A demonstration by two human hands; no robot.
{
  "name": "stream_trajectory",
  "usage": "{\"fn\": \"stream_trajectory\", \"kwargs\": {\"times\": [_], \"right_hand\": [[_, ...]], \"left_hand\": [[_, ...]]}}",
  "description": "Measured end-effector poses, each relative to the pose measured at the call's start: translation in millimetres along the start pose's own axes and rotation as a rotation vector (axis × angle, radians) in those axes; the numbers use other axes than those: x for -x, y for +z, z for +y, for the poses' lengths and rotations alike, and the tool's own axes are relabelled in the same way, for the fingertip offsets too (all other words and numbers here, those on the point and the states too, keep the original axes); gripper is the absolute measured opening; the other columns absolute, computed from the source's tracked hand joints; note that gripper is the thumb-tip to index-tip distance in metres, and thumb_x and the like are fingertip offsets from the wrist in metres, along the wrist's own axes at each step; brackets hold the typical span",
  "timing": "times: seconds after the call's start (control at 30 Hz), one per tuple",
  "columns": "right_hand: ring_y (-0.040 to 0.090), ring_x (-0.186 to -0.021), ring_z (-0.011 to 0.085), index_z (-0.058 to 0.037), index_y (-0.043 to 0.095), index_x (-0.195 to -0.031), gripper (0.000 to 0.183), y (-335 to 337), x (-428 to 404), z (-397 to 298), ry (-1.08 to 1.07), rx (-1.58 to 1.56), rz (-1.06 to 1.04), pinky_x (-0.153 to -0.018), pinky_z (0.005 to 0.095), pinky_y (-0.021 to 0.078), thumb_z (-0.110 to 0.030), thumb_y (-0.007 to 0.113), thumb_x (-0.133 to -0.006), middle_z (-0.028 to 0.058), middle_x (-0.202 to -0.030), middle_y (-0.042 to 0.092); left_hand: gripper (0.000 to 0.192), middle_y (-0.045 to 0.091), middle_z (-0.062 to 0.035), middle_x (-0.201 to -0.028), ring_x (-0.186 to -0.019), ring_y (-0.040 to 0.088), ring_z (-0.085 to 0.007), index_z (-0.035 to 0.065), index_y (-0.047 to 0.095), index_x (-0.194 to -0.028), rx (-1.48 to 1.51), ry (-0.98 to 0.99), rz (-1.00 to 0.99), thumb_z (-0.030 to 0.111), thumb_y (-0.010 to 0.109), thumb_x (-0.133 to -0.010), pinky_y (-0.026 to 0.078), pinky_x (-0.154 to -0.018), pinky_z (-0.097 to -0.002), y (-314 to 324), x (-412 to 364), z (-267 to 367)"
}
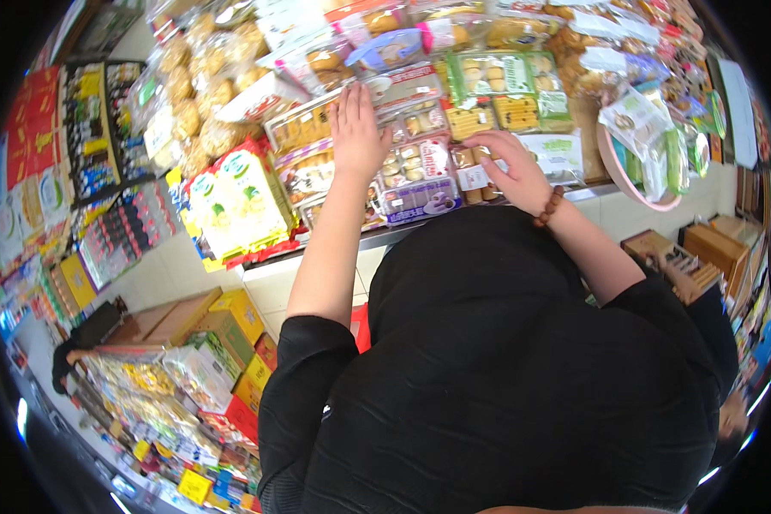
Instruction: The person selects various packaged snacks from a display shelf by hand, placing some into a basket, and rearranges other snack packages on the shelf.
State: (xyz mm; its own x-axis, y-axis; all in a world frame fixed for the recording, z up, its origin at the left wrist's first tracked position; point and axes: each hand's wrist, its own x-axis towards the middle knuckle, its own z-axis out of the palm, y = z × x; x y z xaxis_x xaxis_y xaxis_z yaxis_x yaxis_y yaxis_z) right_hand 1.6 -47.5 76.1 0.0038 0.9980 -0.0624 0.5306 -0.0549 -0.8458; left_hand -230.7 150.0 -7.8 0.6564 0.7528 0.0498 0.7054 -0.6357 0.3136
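My left hand [358, 138] lies palm down with its fingers stretched out over packaged pastries. Beside its fingers is a clear tray of brown pastries [295, 130], and a flat pack with a red-and-grey label [406, 88] lies to the right. My right hand [516, 172], a brown bead bracelet on its wrist, rests with bent fingers at a pack of brown rolls [470, 178]. I cannot tell how firmly it touches the pack. Between my hands are a pack of small round cakes [417, 160] and a purple-labelled pack [422, 200]. Neither hand grips anything visibly.
Bagged round pastries [186, 96] and a bright yellow pack [234, 202] stand at the left. A pink basket [639, 193] holding packets sits at the right. Boxes [241, 315] are stacked behind on the left. Another person's arm [681, 283] shows at the right.
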Motion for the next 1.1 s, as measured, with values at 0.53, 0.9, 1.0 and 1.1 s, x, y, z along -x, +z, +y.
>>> {"fn": "stream_trajectory", "kwargs": {"times": [0.53,0.9,1.0,1.1], "right_hand": [[0.053,-0.129,0.0306,-0.0078,0.067,-0.127,0.029,-26.3,128.3,14.2,0.347,-0.102,0.534,-0.114,0.0417,0.0377,-0.01,0.058,-0.099,0.011,-0.131,0.064],[0.053,-0.131,0.0233,-0.0071,0.042,-0.153,0.059,-15.0,72.5,15.9,0.241,-0.736,0.264,-0.11,0.0412,0.0444,-0.018,0.067,-0.101,0.0113,-0.142,0.055],[0.051,-0.134,0.0218,-0.0087,0.018,-0.163,0.09,-14.1,51.5,-8.3,0.187,-1.098,0.134,-0.11,0.041,0.0471,-0.023,0.077,-0.096,0.013,-0.148,0.05],[0.058,-0.125,0.0166,-0.0087,0.022,-0.161,0.075,-9.5,47.7,-14.2,0.08,-1.173,0.269,-0.104,0.038,0.0513,-0.017,0.068,-0.102,0.009,-0.143,0.054]], "left_hand": [[0.097,0.047,-0.0151,-0.147,-0.141,0.04,-0.0366,0.0049,0.043,-0.146,-0.099,-0.094,-0.129,0.035,0.091,-0.067,0.023,-0.118,-0.0569,18.3,-32.6,16.1],[0.095,0.046,-0.0239,-0.14,-0.136,0.041,-0.0424,-0.0001,0.04,-0.142,0.222,0.003,0.098,0.021,0.093,-0.067,0.029,-0.116,-0.0547,-39.4,46.4,98.2],[0.092,0.045,-0.0253,-0.134,-0.127,0.044,-0.0428,-0.0033,0.038,-0.139,0.512,0.077,0.11,0.013,0.091,-0.066,0.034,-0.112,-0.0527,-49.0,46.8,146.7],[0.09,0.044,-0.0256,-0.134,-0.13,0.042,-0.0437,-0.0034,0.037,-0.139,0.484,0.097,0.106,0.013,0.091,-0.069,0.034,-0.113,-0.0515,-49.2,41.8,191.4]]}}
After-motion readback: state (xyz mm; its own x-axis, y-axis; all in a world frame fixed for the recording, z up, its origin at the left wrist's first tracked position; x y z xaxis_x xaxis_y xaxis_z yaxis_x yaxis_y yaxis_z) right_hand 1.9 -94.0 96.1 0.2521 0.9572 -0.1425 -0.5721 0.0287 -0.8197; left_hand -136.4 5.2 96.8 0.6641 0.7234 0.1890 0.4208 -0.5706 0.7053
